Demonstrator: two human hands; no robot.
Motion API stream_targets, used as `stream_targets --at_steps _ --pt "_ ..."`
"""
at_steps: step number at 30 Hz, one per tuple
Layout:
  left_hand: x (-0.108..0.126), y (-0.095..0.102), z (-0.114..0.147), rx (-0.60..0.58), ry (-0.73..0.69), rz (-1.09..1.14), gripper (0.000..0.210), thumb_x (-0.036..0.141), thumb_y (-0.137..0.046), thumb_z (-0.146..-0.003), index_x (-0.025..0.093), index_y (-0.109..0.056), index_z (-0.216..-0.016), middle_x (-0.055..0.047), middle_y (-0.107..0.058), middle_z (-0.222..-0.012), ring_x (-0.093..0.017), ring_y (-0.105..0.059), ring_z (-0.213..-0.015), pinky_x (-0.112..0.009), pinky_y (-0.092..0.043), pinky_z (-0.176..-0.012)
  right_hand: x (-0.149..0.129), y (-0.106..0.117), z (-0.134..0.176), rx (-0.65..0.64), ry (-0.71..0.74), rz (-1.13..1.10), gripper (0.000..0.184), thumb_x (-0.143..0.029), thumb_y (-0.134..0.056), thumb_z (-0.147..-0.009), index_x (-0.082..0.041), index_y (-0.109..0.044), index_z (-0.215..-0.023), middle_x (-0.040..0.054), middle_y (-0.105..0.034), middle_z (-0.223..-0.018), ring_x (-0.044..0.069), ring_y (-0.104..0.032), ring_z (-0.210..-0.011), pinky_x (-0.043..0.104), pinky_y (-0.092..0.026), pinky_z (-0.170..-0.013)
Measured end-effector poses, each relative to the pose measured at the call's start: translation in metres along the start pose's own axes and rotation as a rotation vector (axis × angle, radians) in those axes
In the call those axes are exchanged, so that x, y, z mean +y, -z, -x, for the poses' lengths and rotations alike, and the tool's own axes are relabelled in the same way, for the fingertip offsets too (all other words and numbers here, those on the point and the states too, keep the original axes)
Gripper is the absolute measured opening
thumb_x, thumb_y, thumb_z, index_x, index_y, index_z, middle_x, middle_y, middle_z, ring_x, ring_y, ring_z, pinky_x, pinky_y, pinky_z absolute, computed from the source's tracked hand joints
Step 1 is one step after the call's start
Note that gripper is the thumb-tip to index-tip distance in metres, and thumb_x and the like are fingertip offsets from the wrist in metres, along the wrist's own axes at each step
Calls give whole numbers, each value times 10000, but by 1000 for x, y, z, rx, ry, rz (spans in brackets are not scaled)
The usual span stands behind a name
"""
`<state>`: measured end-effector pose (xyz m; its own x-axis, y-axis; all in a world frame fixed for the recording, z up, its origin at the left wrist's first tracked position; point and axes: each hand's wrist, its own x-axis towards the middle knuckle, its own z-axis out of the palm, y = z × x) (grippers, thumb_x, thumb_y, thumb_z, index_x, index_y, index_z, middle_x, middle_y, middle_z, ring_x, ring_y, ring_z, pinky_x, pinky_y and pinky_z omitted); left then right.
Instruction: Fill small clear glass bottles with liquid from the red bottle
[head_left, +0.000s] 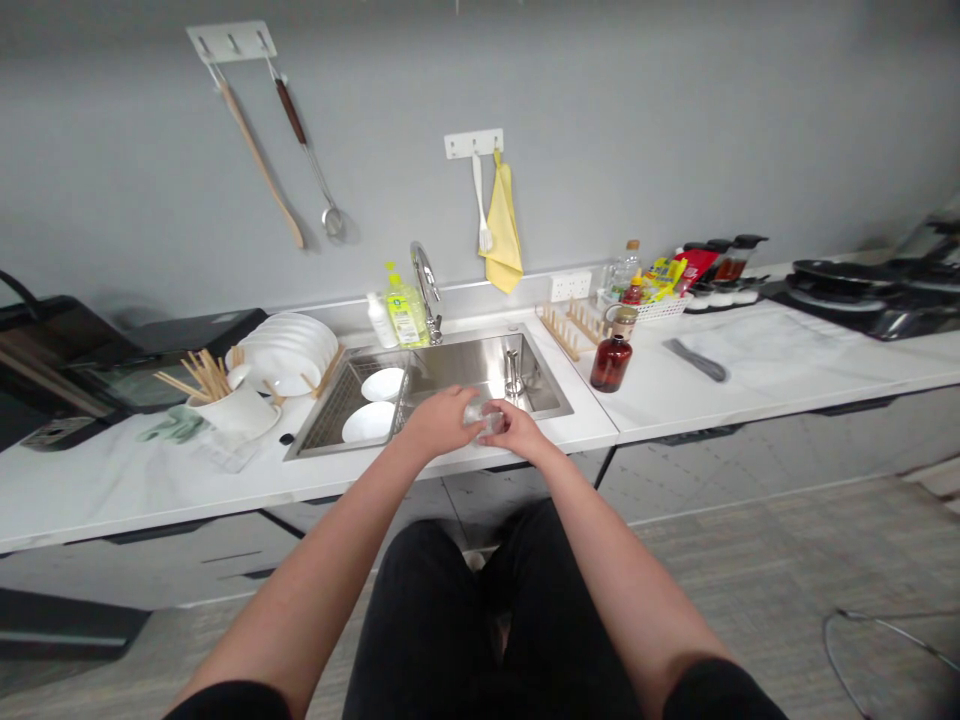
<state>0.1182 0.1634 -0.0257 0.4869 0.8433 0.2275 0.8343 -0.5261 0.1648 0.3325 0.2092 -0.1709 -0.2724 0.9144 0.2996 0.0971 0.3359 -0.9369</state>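
At the front edge of the steel sink, a small clear glass vessel is held between my two hands. My left hand curls over it from the left, and my right hand grips it from the right, thumb and fingers around it. Its exact kind is hard to make out, since the fingers cover much of it. Two white bowls rest in the rack on the sink's left side. A metal fixture stands in the basin, beyond my right hand.
Behind the basin are a tap and a green soap bottle. White plates and a chopstick holder stand left. An amber bottle, a wooden rack and a basket are right, with a stove farther off.
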Motion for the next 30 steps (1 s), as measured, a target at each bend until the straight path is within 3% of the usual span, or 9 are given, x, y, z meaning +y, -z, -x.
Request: stream_targets --at_steps 3,8,12,15,18,20,24,27,30 --pt "0 -1 -2 -58 49 -24 305 339 -616 -1079 168 -825 -1219 -181 -832 -1129 -371 -808 -1121 -493 -628 -1039 1 0 0 2 -7 2 858 -495 -1078 -613 -253 -732 -1360 36 -784 -1187 146 -560 -727 310 -480 -703" --pt "-1 -3 -1 -7 -146 21 528 204 -757 -921 207 -746 -1449 -143 -774 -1432 -337 -716 -1382 -444 -551 -1219 -4 0 1 -2 3 6 813 -486 -1067 -619 -257 -749 -1331 32 -779 -1178 150 -561 -744 310 -484 -713" --pt "-4 -7 1 94 46 -7 524 474 -643 -1083 127 -724 -1467 -231 -766 -1400 -410 -753 -1309 -549 -592 -1157 -6 -1 0 6 -2 -17 855 -503 -1082 -595 -259 -733 -1337 57 -781 -1314 128 -543 -722 308 -494 -707" --pt "-7 -10 2 28 90 27 385 366 -654 -1060 171 -780 -1368 -187 -824 -1255 -374 -807 -1196 -495 -627 -1093 -4 0 -1 -3 -2 -13 856 -512 -1081 -610 -257 -732 -1349 51 -783 -1295 122 -530 -709 296 -475 -685" --pt "-8 -13 4 -1 -60 95 638 216 -758 -923 233 -683 -1556 -138 -760 -1530 -327 -740 -1403 -430 -569 -1221 -1 0 -1 -5 6 -3 823 -510 -1076 -617 -255 -746 -1328 40 -786 -1245 130 -538 -728 289 -472 -688" --pt "-8 -13 5 35 -28 109 784 285 -757 -956 187 -532 -1701 -190 -683 -1643 -354 -714 -1449 -473 -567 -1227 -1 0 -2 2 4 -3 831 -509 -1075 -611 -259 -746 -1333 46 -785 -1271 130 -540 -730 293 -480 -692" --pt "-7 -14 4 -2 61 67 448 292 -658 -1033 171 -732 -1458 -181 -829 -1329 -360 -801 -1245 -470 -617 -1109 -3 0 -1 2 -7 2 854 -513 -1074 -606 -261 -740 -1351 39 -778 -1239 131 -539 -724 298 -475 -690" --pt "-8 -13 3 -6 -44 103 544 149 -725 -898 233 -761 -1434 -121 -805 -1427 -311 -774 -1315 -402 -585 -1174 -5 0 -1 -10 -18 17 828 -518 -1066 -622 -259 -743 -1339 14 -774 -1138 138 -539 -728 288 -461 -683" --pt "-9 -13 2 60 21 96 508 268 -745 -950 182 -748 -1451 -172 -807 -1399 -353 -777 -1285 -462 -594 -1162 -6 0 -1 -3 -13 12 844 -518 -1067 -614 -262 -735 -1347 35 -779 -1248 132 -542 -731 296 -480 -697"
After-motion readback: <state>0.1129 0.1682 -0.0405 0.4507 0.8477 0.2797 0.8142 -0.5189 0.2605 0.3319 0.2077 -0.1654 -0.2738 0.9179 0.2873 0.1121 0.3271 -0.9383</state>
